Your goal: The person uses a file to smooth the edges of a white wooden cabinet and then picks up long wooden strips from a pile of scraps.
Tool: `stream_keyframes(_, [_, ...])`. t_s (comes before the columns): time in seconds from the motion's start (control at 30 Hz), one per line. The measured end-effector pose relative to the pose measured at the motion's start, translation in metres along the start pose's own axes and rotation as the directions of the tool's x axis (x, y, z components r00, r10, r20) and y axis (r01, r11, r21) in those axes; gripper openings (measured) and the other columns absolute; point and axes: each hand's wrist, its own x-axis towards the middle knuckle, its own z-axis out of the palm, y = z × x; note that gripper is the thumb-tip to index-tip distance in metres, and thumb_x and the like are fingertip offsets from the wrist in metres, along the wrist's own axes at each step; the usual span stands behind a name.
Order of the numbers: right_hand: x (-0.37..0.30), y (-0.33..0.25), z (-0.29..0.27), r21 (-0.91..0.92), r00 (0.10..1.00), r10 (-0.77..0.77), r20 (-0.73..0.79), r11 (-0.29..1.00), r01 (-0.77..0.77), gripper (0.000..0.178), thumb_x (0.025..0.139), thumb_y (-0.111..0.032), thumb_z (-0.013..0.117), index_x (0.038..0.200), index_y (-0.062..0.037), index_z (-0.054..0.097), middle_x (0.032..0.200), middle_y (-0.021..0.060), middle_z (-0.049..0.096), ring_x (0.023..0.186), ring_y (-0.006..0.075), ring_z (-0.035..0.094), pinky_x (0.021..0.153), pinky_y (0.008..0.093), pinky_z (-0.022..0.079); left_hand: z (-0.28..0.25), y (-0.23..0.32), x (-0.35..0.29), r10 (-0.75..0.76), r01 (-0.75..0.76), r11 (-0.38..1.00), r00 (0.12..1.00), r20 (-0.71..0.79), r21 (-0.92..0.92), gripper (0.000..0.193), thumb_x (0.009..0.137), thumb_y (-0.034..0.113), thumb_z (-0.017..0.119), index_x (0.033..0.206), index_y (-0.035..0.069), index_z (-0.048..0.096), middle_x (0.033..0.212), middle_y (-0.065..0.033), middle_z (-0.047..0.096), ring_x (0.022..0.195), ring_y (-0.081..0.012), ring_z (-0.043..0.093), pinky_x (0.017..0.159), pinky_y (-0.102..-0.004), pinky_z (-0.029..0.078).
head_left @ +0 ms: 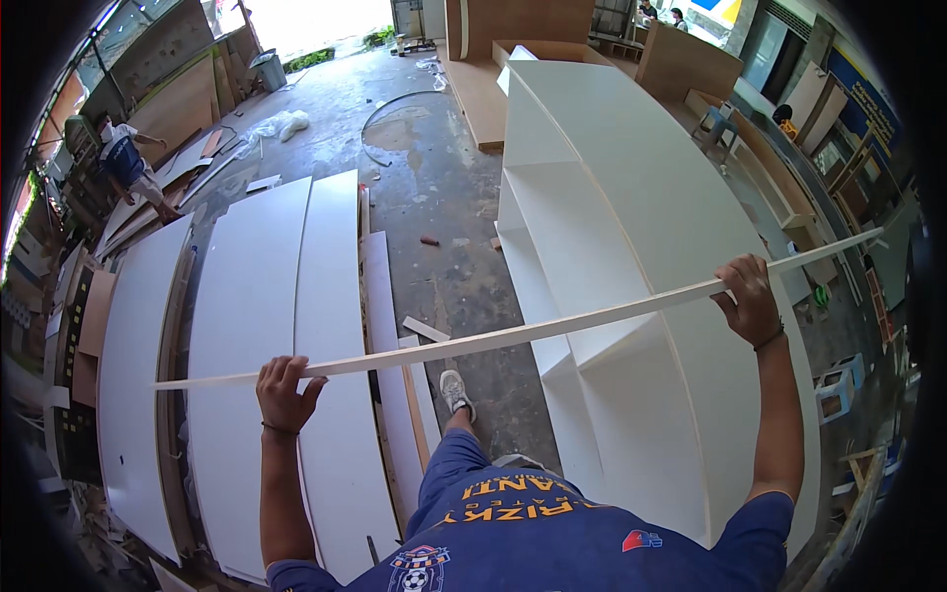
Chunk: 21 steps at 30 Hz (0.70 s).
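A long, narrow pale wooden strip (513, 335) spans the view in front of me, its right end higher in the picture than its left. My left hand (284, 390) grips it towards its left end, above the white panels (242, 296). Farther along, my right hand (750, 301) is wrapped round the strip, over a white cabinet carcass (631, 178) lying on the floor. Open compartments with dividers show along the carcass's left side. My fingers are closed on the strip at both places.
Wood offcuts (426, 329) and a small dark red object (429, 241) lie on the concrete floor. Brown wooden units (523, 30) stand beyond the carcass. Another person (128, 163) is at the far left beside leaning boards. A blue-grey stool (838, 390) stands at the right.
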Motion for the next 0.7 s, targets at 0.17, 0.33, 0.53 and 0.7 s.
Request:
stream_keyframes(0.17, [0.138,0.027,0.072,0.078,0.996,-0.051,0.073,0.996,0.045,0.024,0.073,-0.021,0.066,0.089,-0.0073,0.056,0.087,0.0097,0.055,0.089,0.0287,0.052,0.084,0.0423,0.036,0.066,-0.082,0.042,-0.064,0.064,0.997,0.998,0.012,-0.050,0.034,0.075,0.037,0.065,0.072,0.006,0.051,0.064,-0.0098,0.050,0.059,-0.0306,0.050,0.053,-0.0410,0.038])
stream_keyframes(0.33, [0.260,0.051,0.126,0.058,0.988,-0.038,0.148,0.998,0.030,0.041,0.074,-0.046,0.067,0.089,-0.0092,0.058,0.086,0.0070,0.057,0.092,0.0244,0.053,0.089,0.0414,0.033,0.113,-0.123,0.108,-0.146,0.156,0.982,0.984,0.104,-0.103,0.031,0.075,0.033,0.064,0.070,0.005,0.052,0.054,-0.0091,0.046,0.049,-0.0299,0.048,0.047,-0.0391,0.036])
stream_keyframes(0.53, [0.384,0.068,0.223,0.029,0.993,-0.060,0.105,0.998,0.058,0.042,0.074,-0.047,0.067,0.094,-0.0103,0.059,0.092,0.0061,0.058,0.098,0.0232,0.053,0.092,0.0431,0.032,0.169,-0.166,0.218,-0.200,0.239,0.963,0.944,0.261,-0.125,0.033,0.081,0.032,0.061,0.069,0.002,0.056,0.056,-0.0146,0.050,0.052,-0.0352,0.052,0.048,-0.0411,0.038])
stream_keyframes(0.7, [0.510,0.060,0.312,0.212,0.964,-0.262,0.037,0.945,0.248,0.046,0.075,-0.050,0.065,0.100,-0.0106,0.060,0.097,0.0065,0.059,0.101,0.0229,0.053,0.094,0.0436,0.032,0.230,-0.212,0.326,-0.259,0.327,0.926,0.915,0.311,-0.190,0.040,0.082,0.040,0.062,0.064,0.005,0.054,0.049,-0.0114,0.046,0.044,-0.0303,0.050,0.045,-0.0364,0.037])
